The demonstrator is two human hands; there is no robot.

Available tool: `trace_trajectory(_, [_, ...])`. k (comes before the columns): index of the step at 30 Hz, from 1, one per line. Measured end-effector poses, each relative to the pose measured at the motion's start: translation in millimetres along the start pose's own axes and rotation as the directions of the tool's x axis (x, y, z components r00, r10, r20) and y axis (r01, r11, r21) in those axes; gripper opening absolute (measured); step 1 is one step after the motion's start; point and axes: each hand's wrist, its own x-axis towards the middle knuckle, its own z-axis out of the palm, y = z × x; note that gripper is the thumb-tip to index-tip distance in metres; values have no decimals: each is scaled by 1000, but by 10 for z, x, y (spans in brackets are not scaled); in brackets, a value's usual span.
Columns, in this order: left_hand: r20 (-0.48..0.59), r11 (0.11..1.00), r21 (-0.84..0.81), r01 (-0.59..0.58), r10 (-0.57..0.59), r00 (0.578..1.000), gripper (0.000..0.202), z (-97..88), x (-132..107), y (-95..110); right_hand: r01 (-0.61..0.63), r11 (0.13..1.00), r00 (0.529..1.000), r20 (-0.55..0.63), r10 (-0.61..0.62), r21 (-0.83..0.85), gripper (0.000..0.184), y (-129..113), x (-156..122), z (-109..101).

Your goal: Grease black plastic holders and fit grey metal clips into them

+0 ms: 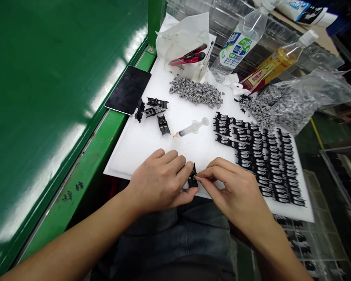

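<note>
My left hand (163, 179) grips a small black plastic part (193, 180) between thumb and fingers at the near edge of the white board (152, 156). Pinched together, the thumb and forefinger of my right hand (231, 183) touch the right side of that part. Whatever those fingertips hold is too small to make out. Beyond my hands lies a syringe (190, 128) with an orange tip. Several loose black plastic parts (156, 111) are scattered to its left. Rows of black parts with silver pieces in them (260, 156) cover the board's right side.
A pile of small grey metal pieces (195, 91) lies at the back, by a clear box with red-handled tools (188, 58). Two bottles (236, 47) and a plastic bag of metal pieces (292, 97) stand back right. A tablet (128, 89) rests on the left edge.
</note>
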Motion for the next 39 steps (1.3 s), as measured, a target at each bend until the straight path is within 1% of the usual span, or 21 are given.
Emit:
trace_trajectory(3, [2, 1000, -7, -9, 9, 1000, 44, -18, 10, -6, -26, 998, 1000, -3, 26, 61, 14, -18, -5, -86])
trace_trajectory(5, [10, 1000, -8, -11, 11, 1000, 43, -29, 16, -14, -52, 990, 998, -20, 55, 129, 15, 58, 46, -241])
trace_trajectory(6, [0, 1000, -11, -6, 6, 1000, 42, -31, 18, -20, -57, 989, 996, -64, 66, 136, 14, 142, 97, -346])
trace_trajectory(8, [-25, 999, -21, -26, 26, 999, 41, -27, 21, -34, -74, 996, 970, -230, 83, 49, 14, 411, 252, -595])
trace_trajectory(9, [-40, 999, -21, -31, 30, 999, 41, -24, 23, -40, -103, 993, 940, -332, 80, -52, 14, 589, 353, -727])
trace_trajectory(10, [-49, 999, -21, -39, 38, 998, 41, -22, 25, -45, -170, 974, 907, -411, 96, -148, 14, 785, 464, -854])
trace_trajectory(11, [-52, 999, -19, -43, 42, 998, 40, -21, 27, -47, -242, 942, 900, -416, 129, -233, 12, 987, 582, -969])
trace_trajectory(12, [-59, 999, -16, -43, 42, 997, 40, -23, 28, -48, -289, 902, 914, -373, 160, -322, 11, 1182, 700, -1064])
trace_trajectory(14, [-68, 999, -9, -42, 41, 997, 39, -30, 31, -47, -297, 880, 927, -334, 172, -372, 15, 1510, 918, -1183])
trace_trajectory(15, [-72, 999, -6, -41, 41, 997, 39, -34, 33, -45, -286, 875, 938, -302, 171, -392, 17, 1631, 1007, -1206])
trace_trajectory(17, [-77, 999, -4, -41, 41, 996, 38, -41, 38, -43, -253, 872, 957, -238, 163, -419, 18, 1789, 1130, -1202])
trace_trajectory(20, [-78, 999, -8, -42, 41, 996, 38, -45, 47, -40, -223, 859, 973, -161, 166, -460, 20, 1879, 1190, -1153])
trace_trajectory(25, [-72, 999, -7, -37, 37, 997, 38, -40, 50, -38, -213, 839, 977, -119, 177, -500, 23, 1874, 1139, -1150])
trace_trajectory(29, [-48, 999, -15, -33, 32, 998, 39, -40, 41, -42, -196, 842, 980, -129, 151, -503, 24, 1819, 1096, -1157])
trace_trajectory(33, [-39, 999, -13, -32, 32, 999, 40, -44, 36, -38, -263, 840, 962, -196, 191, -474, 26, 1794, 1124, -1112])
trace_trajectory(36, [-46, 999, -11, -32, 31, 998, 38, -50, 39, -35, -268, 856, 962, -179, 208, -442, 22, 1802, 1188, -1089])
trace_trajectory(39, [-55, 999, -13, -33, 32, 998, 38, -51, 42, -35, -248, 880, 967, -158, 200, -404, 17, 1774, 1222, -1120])
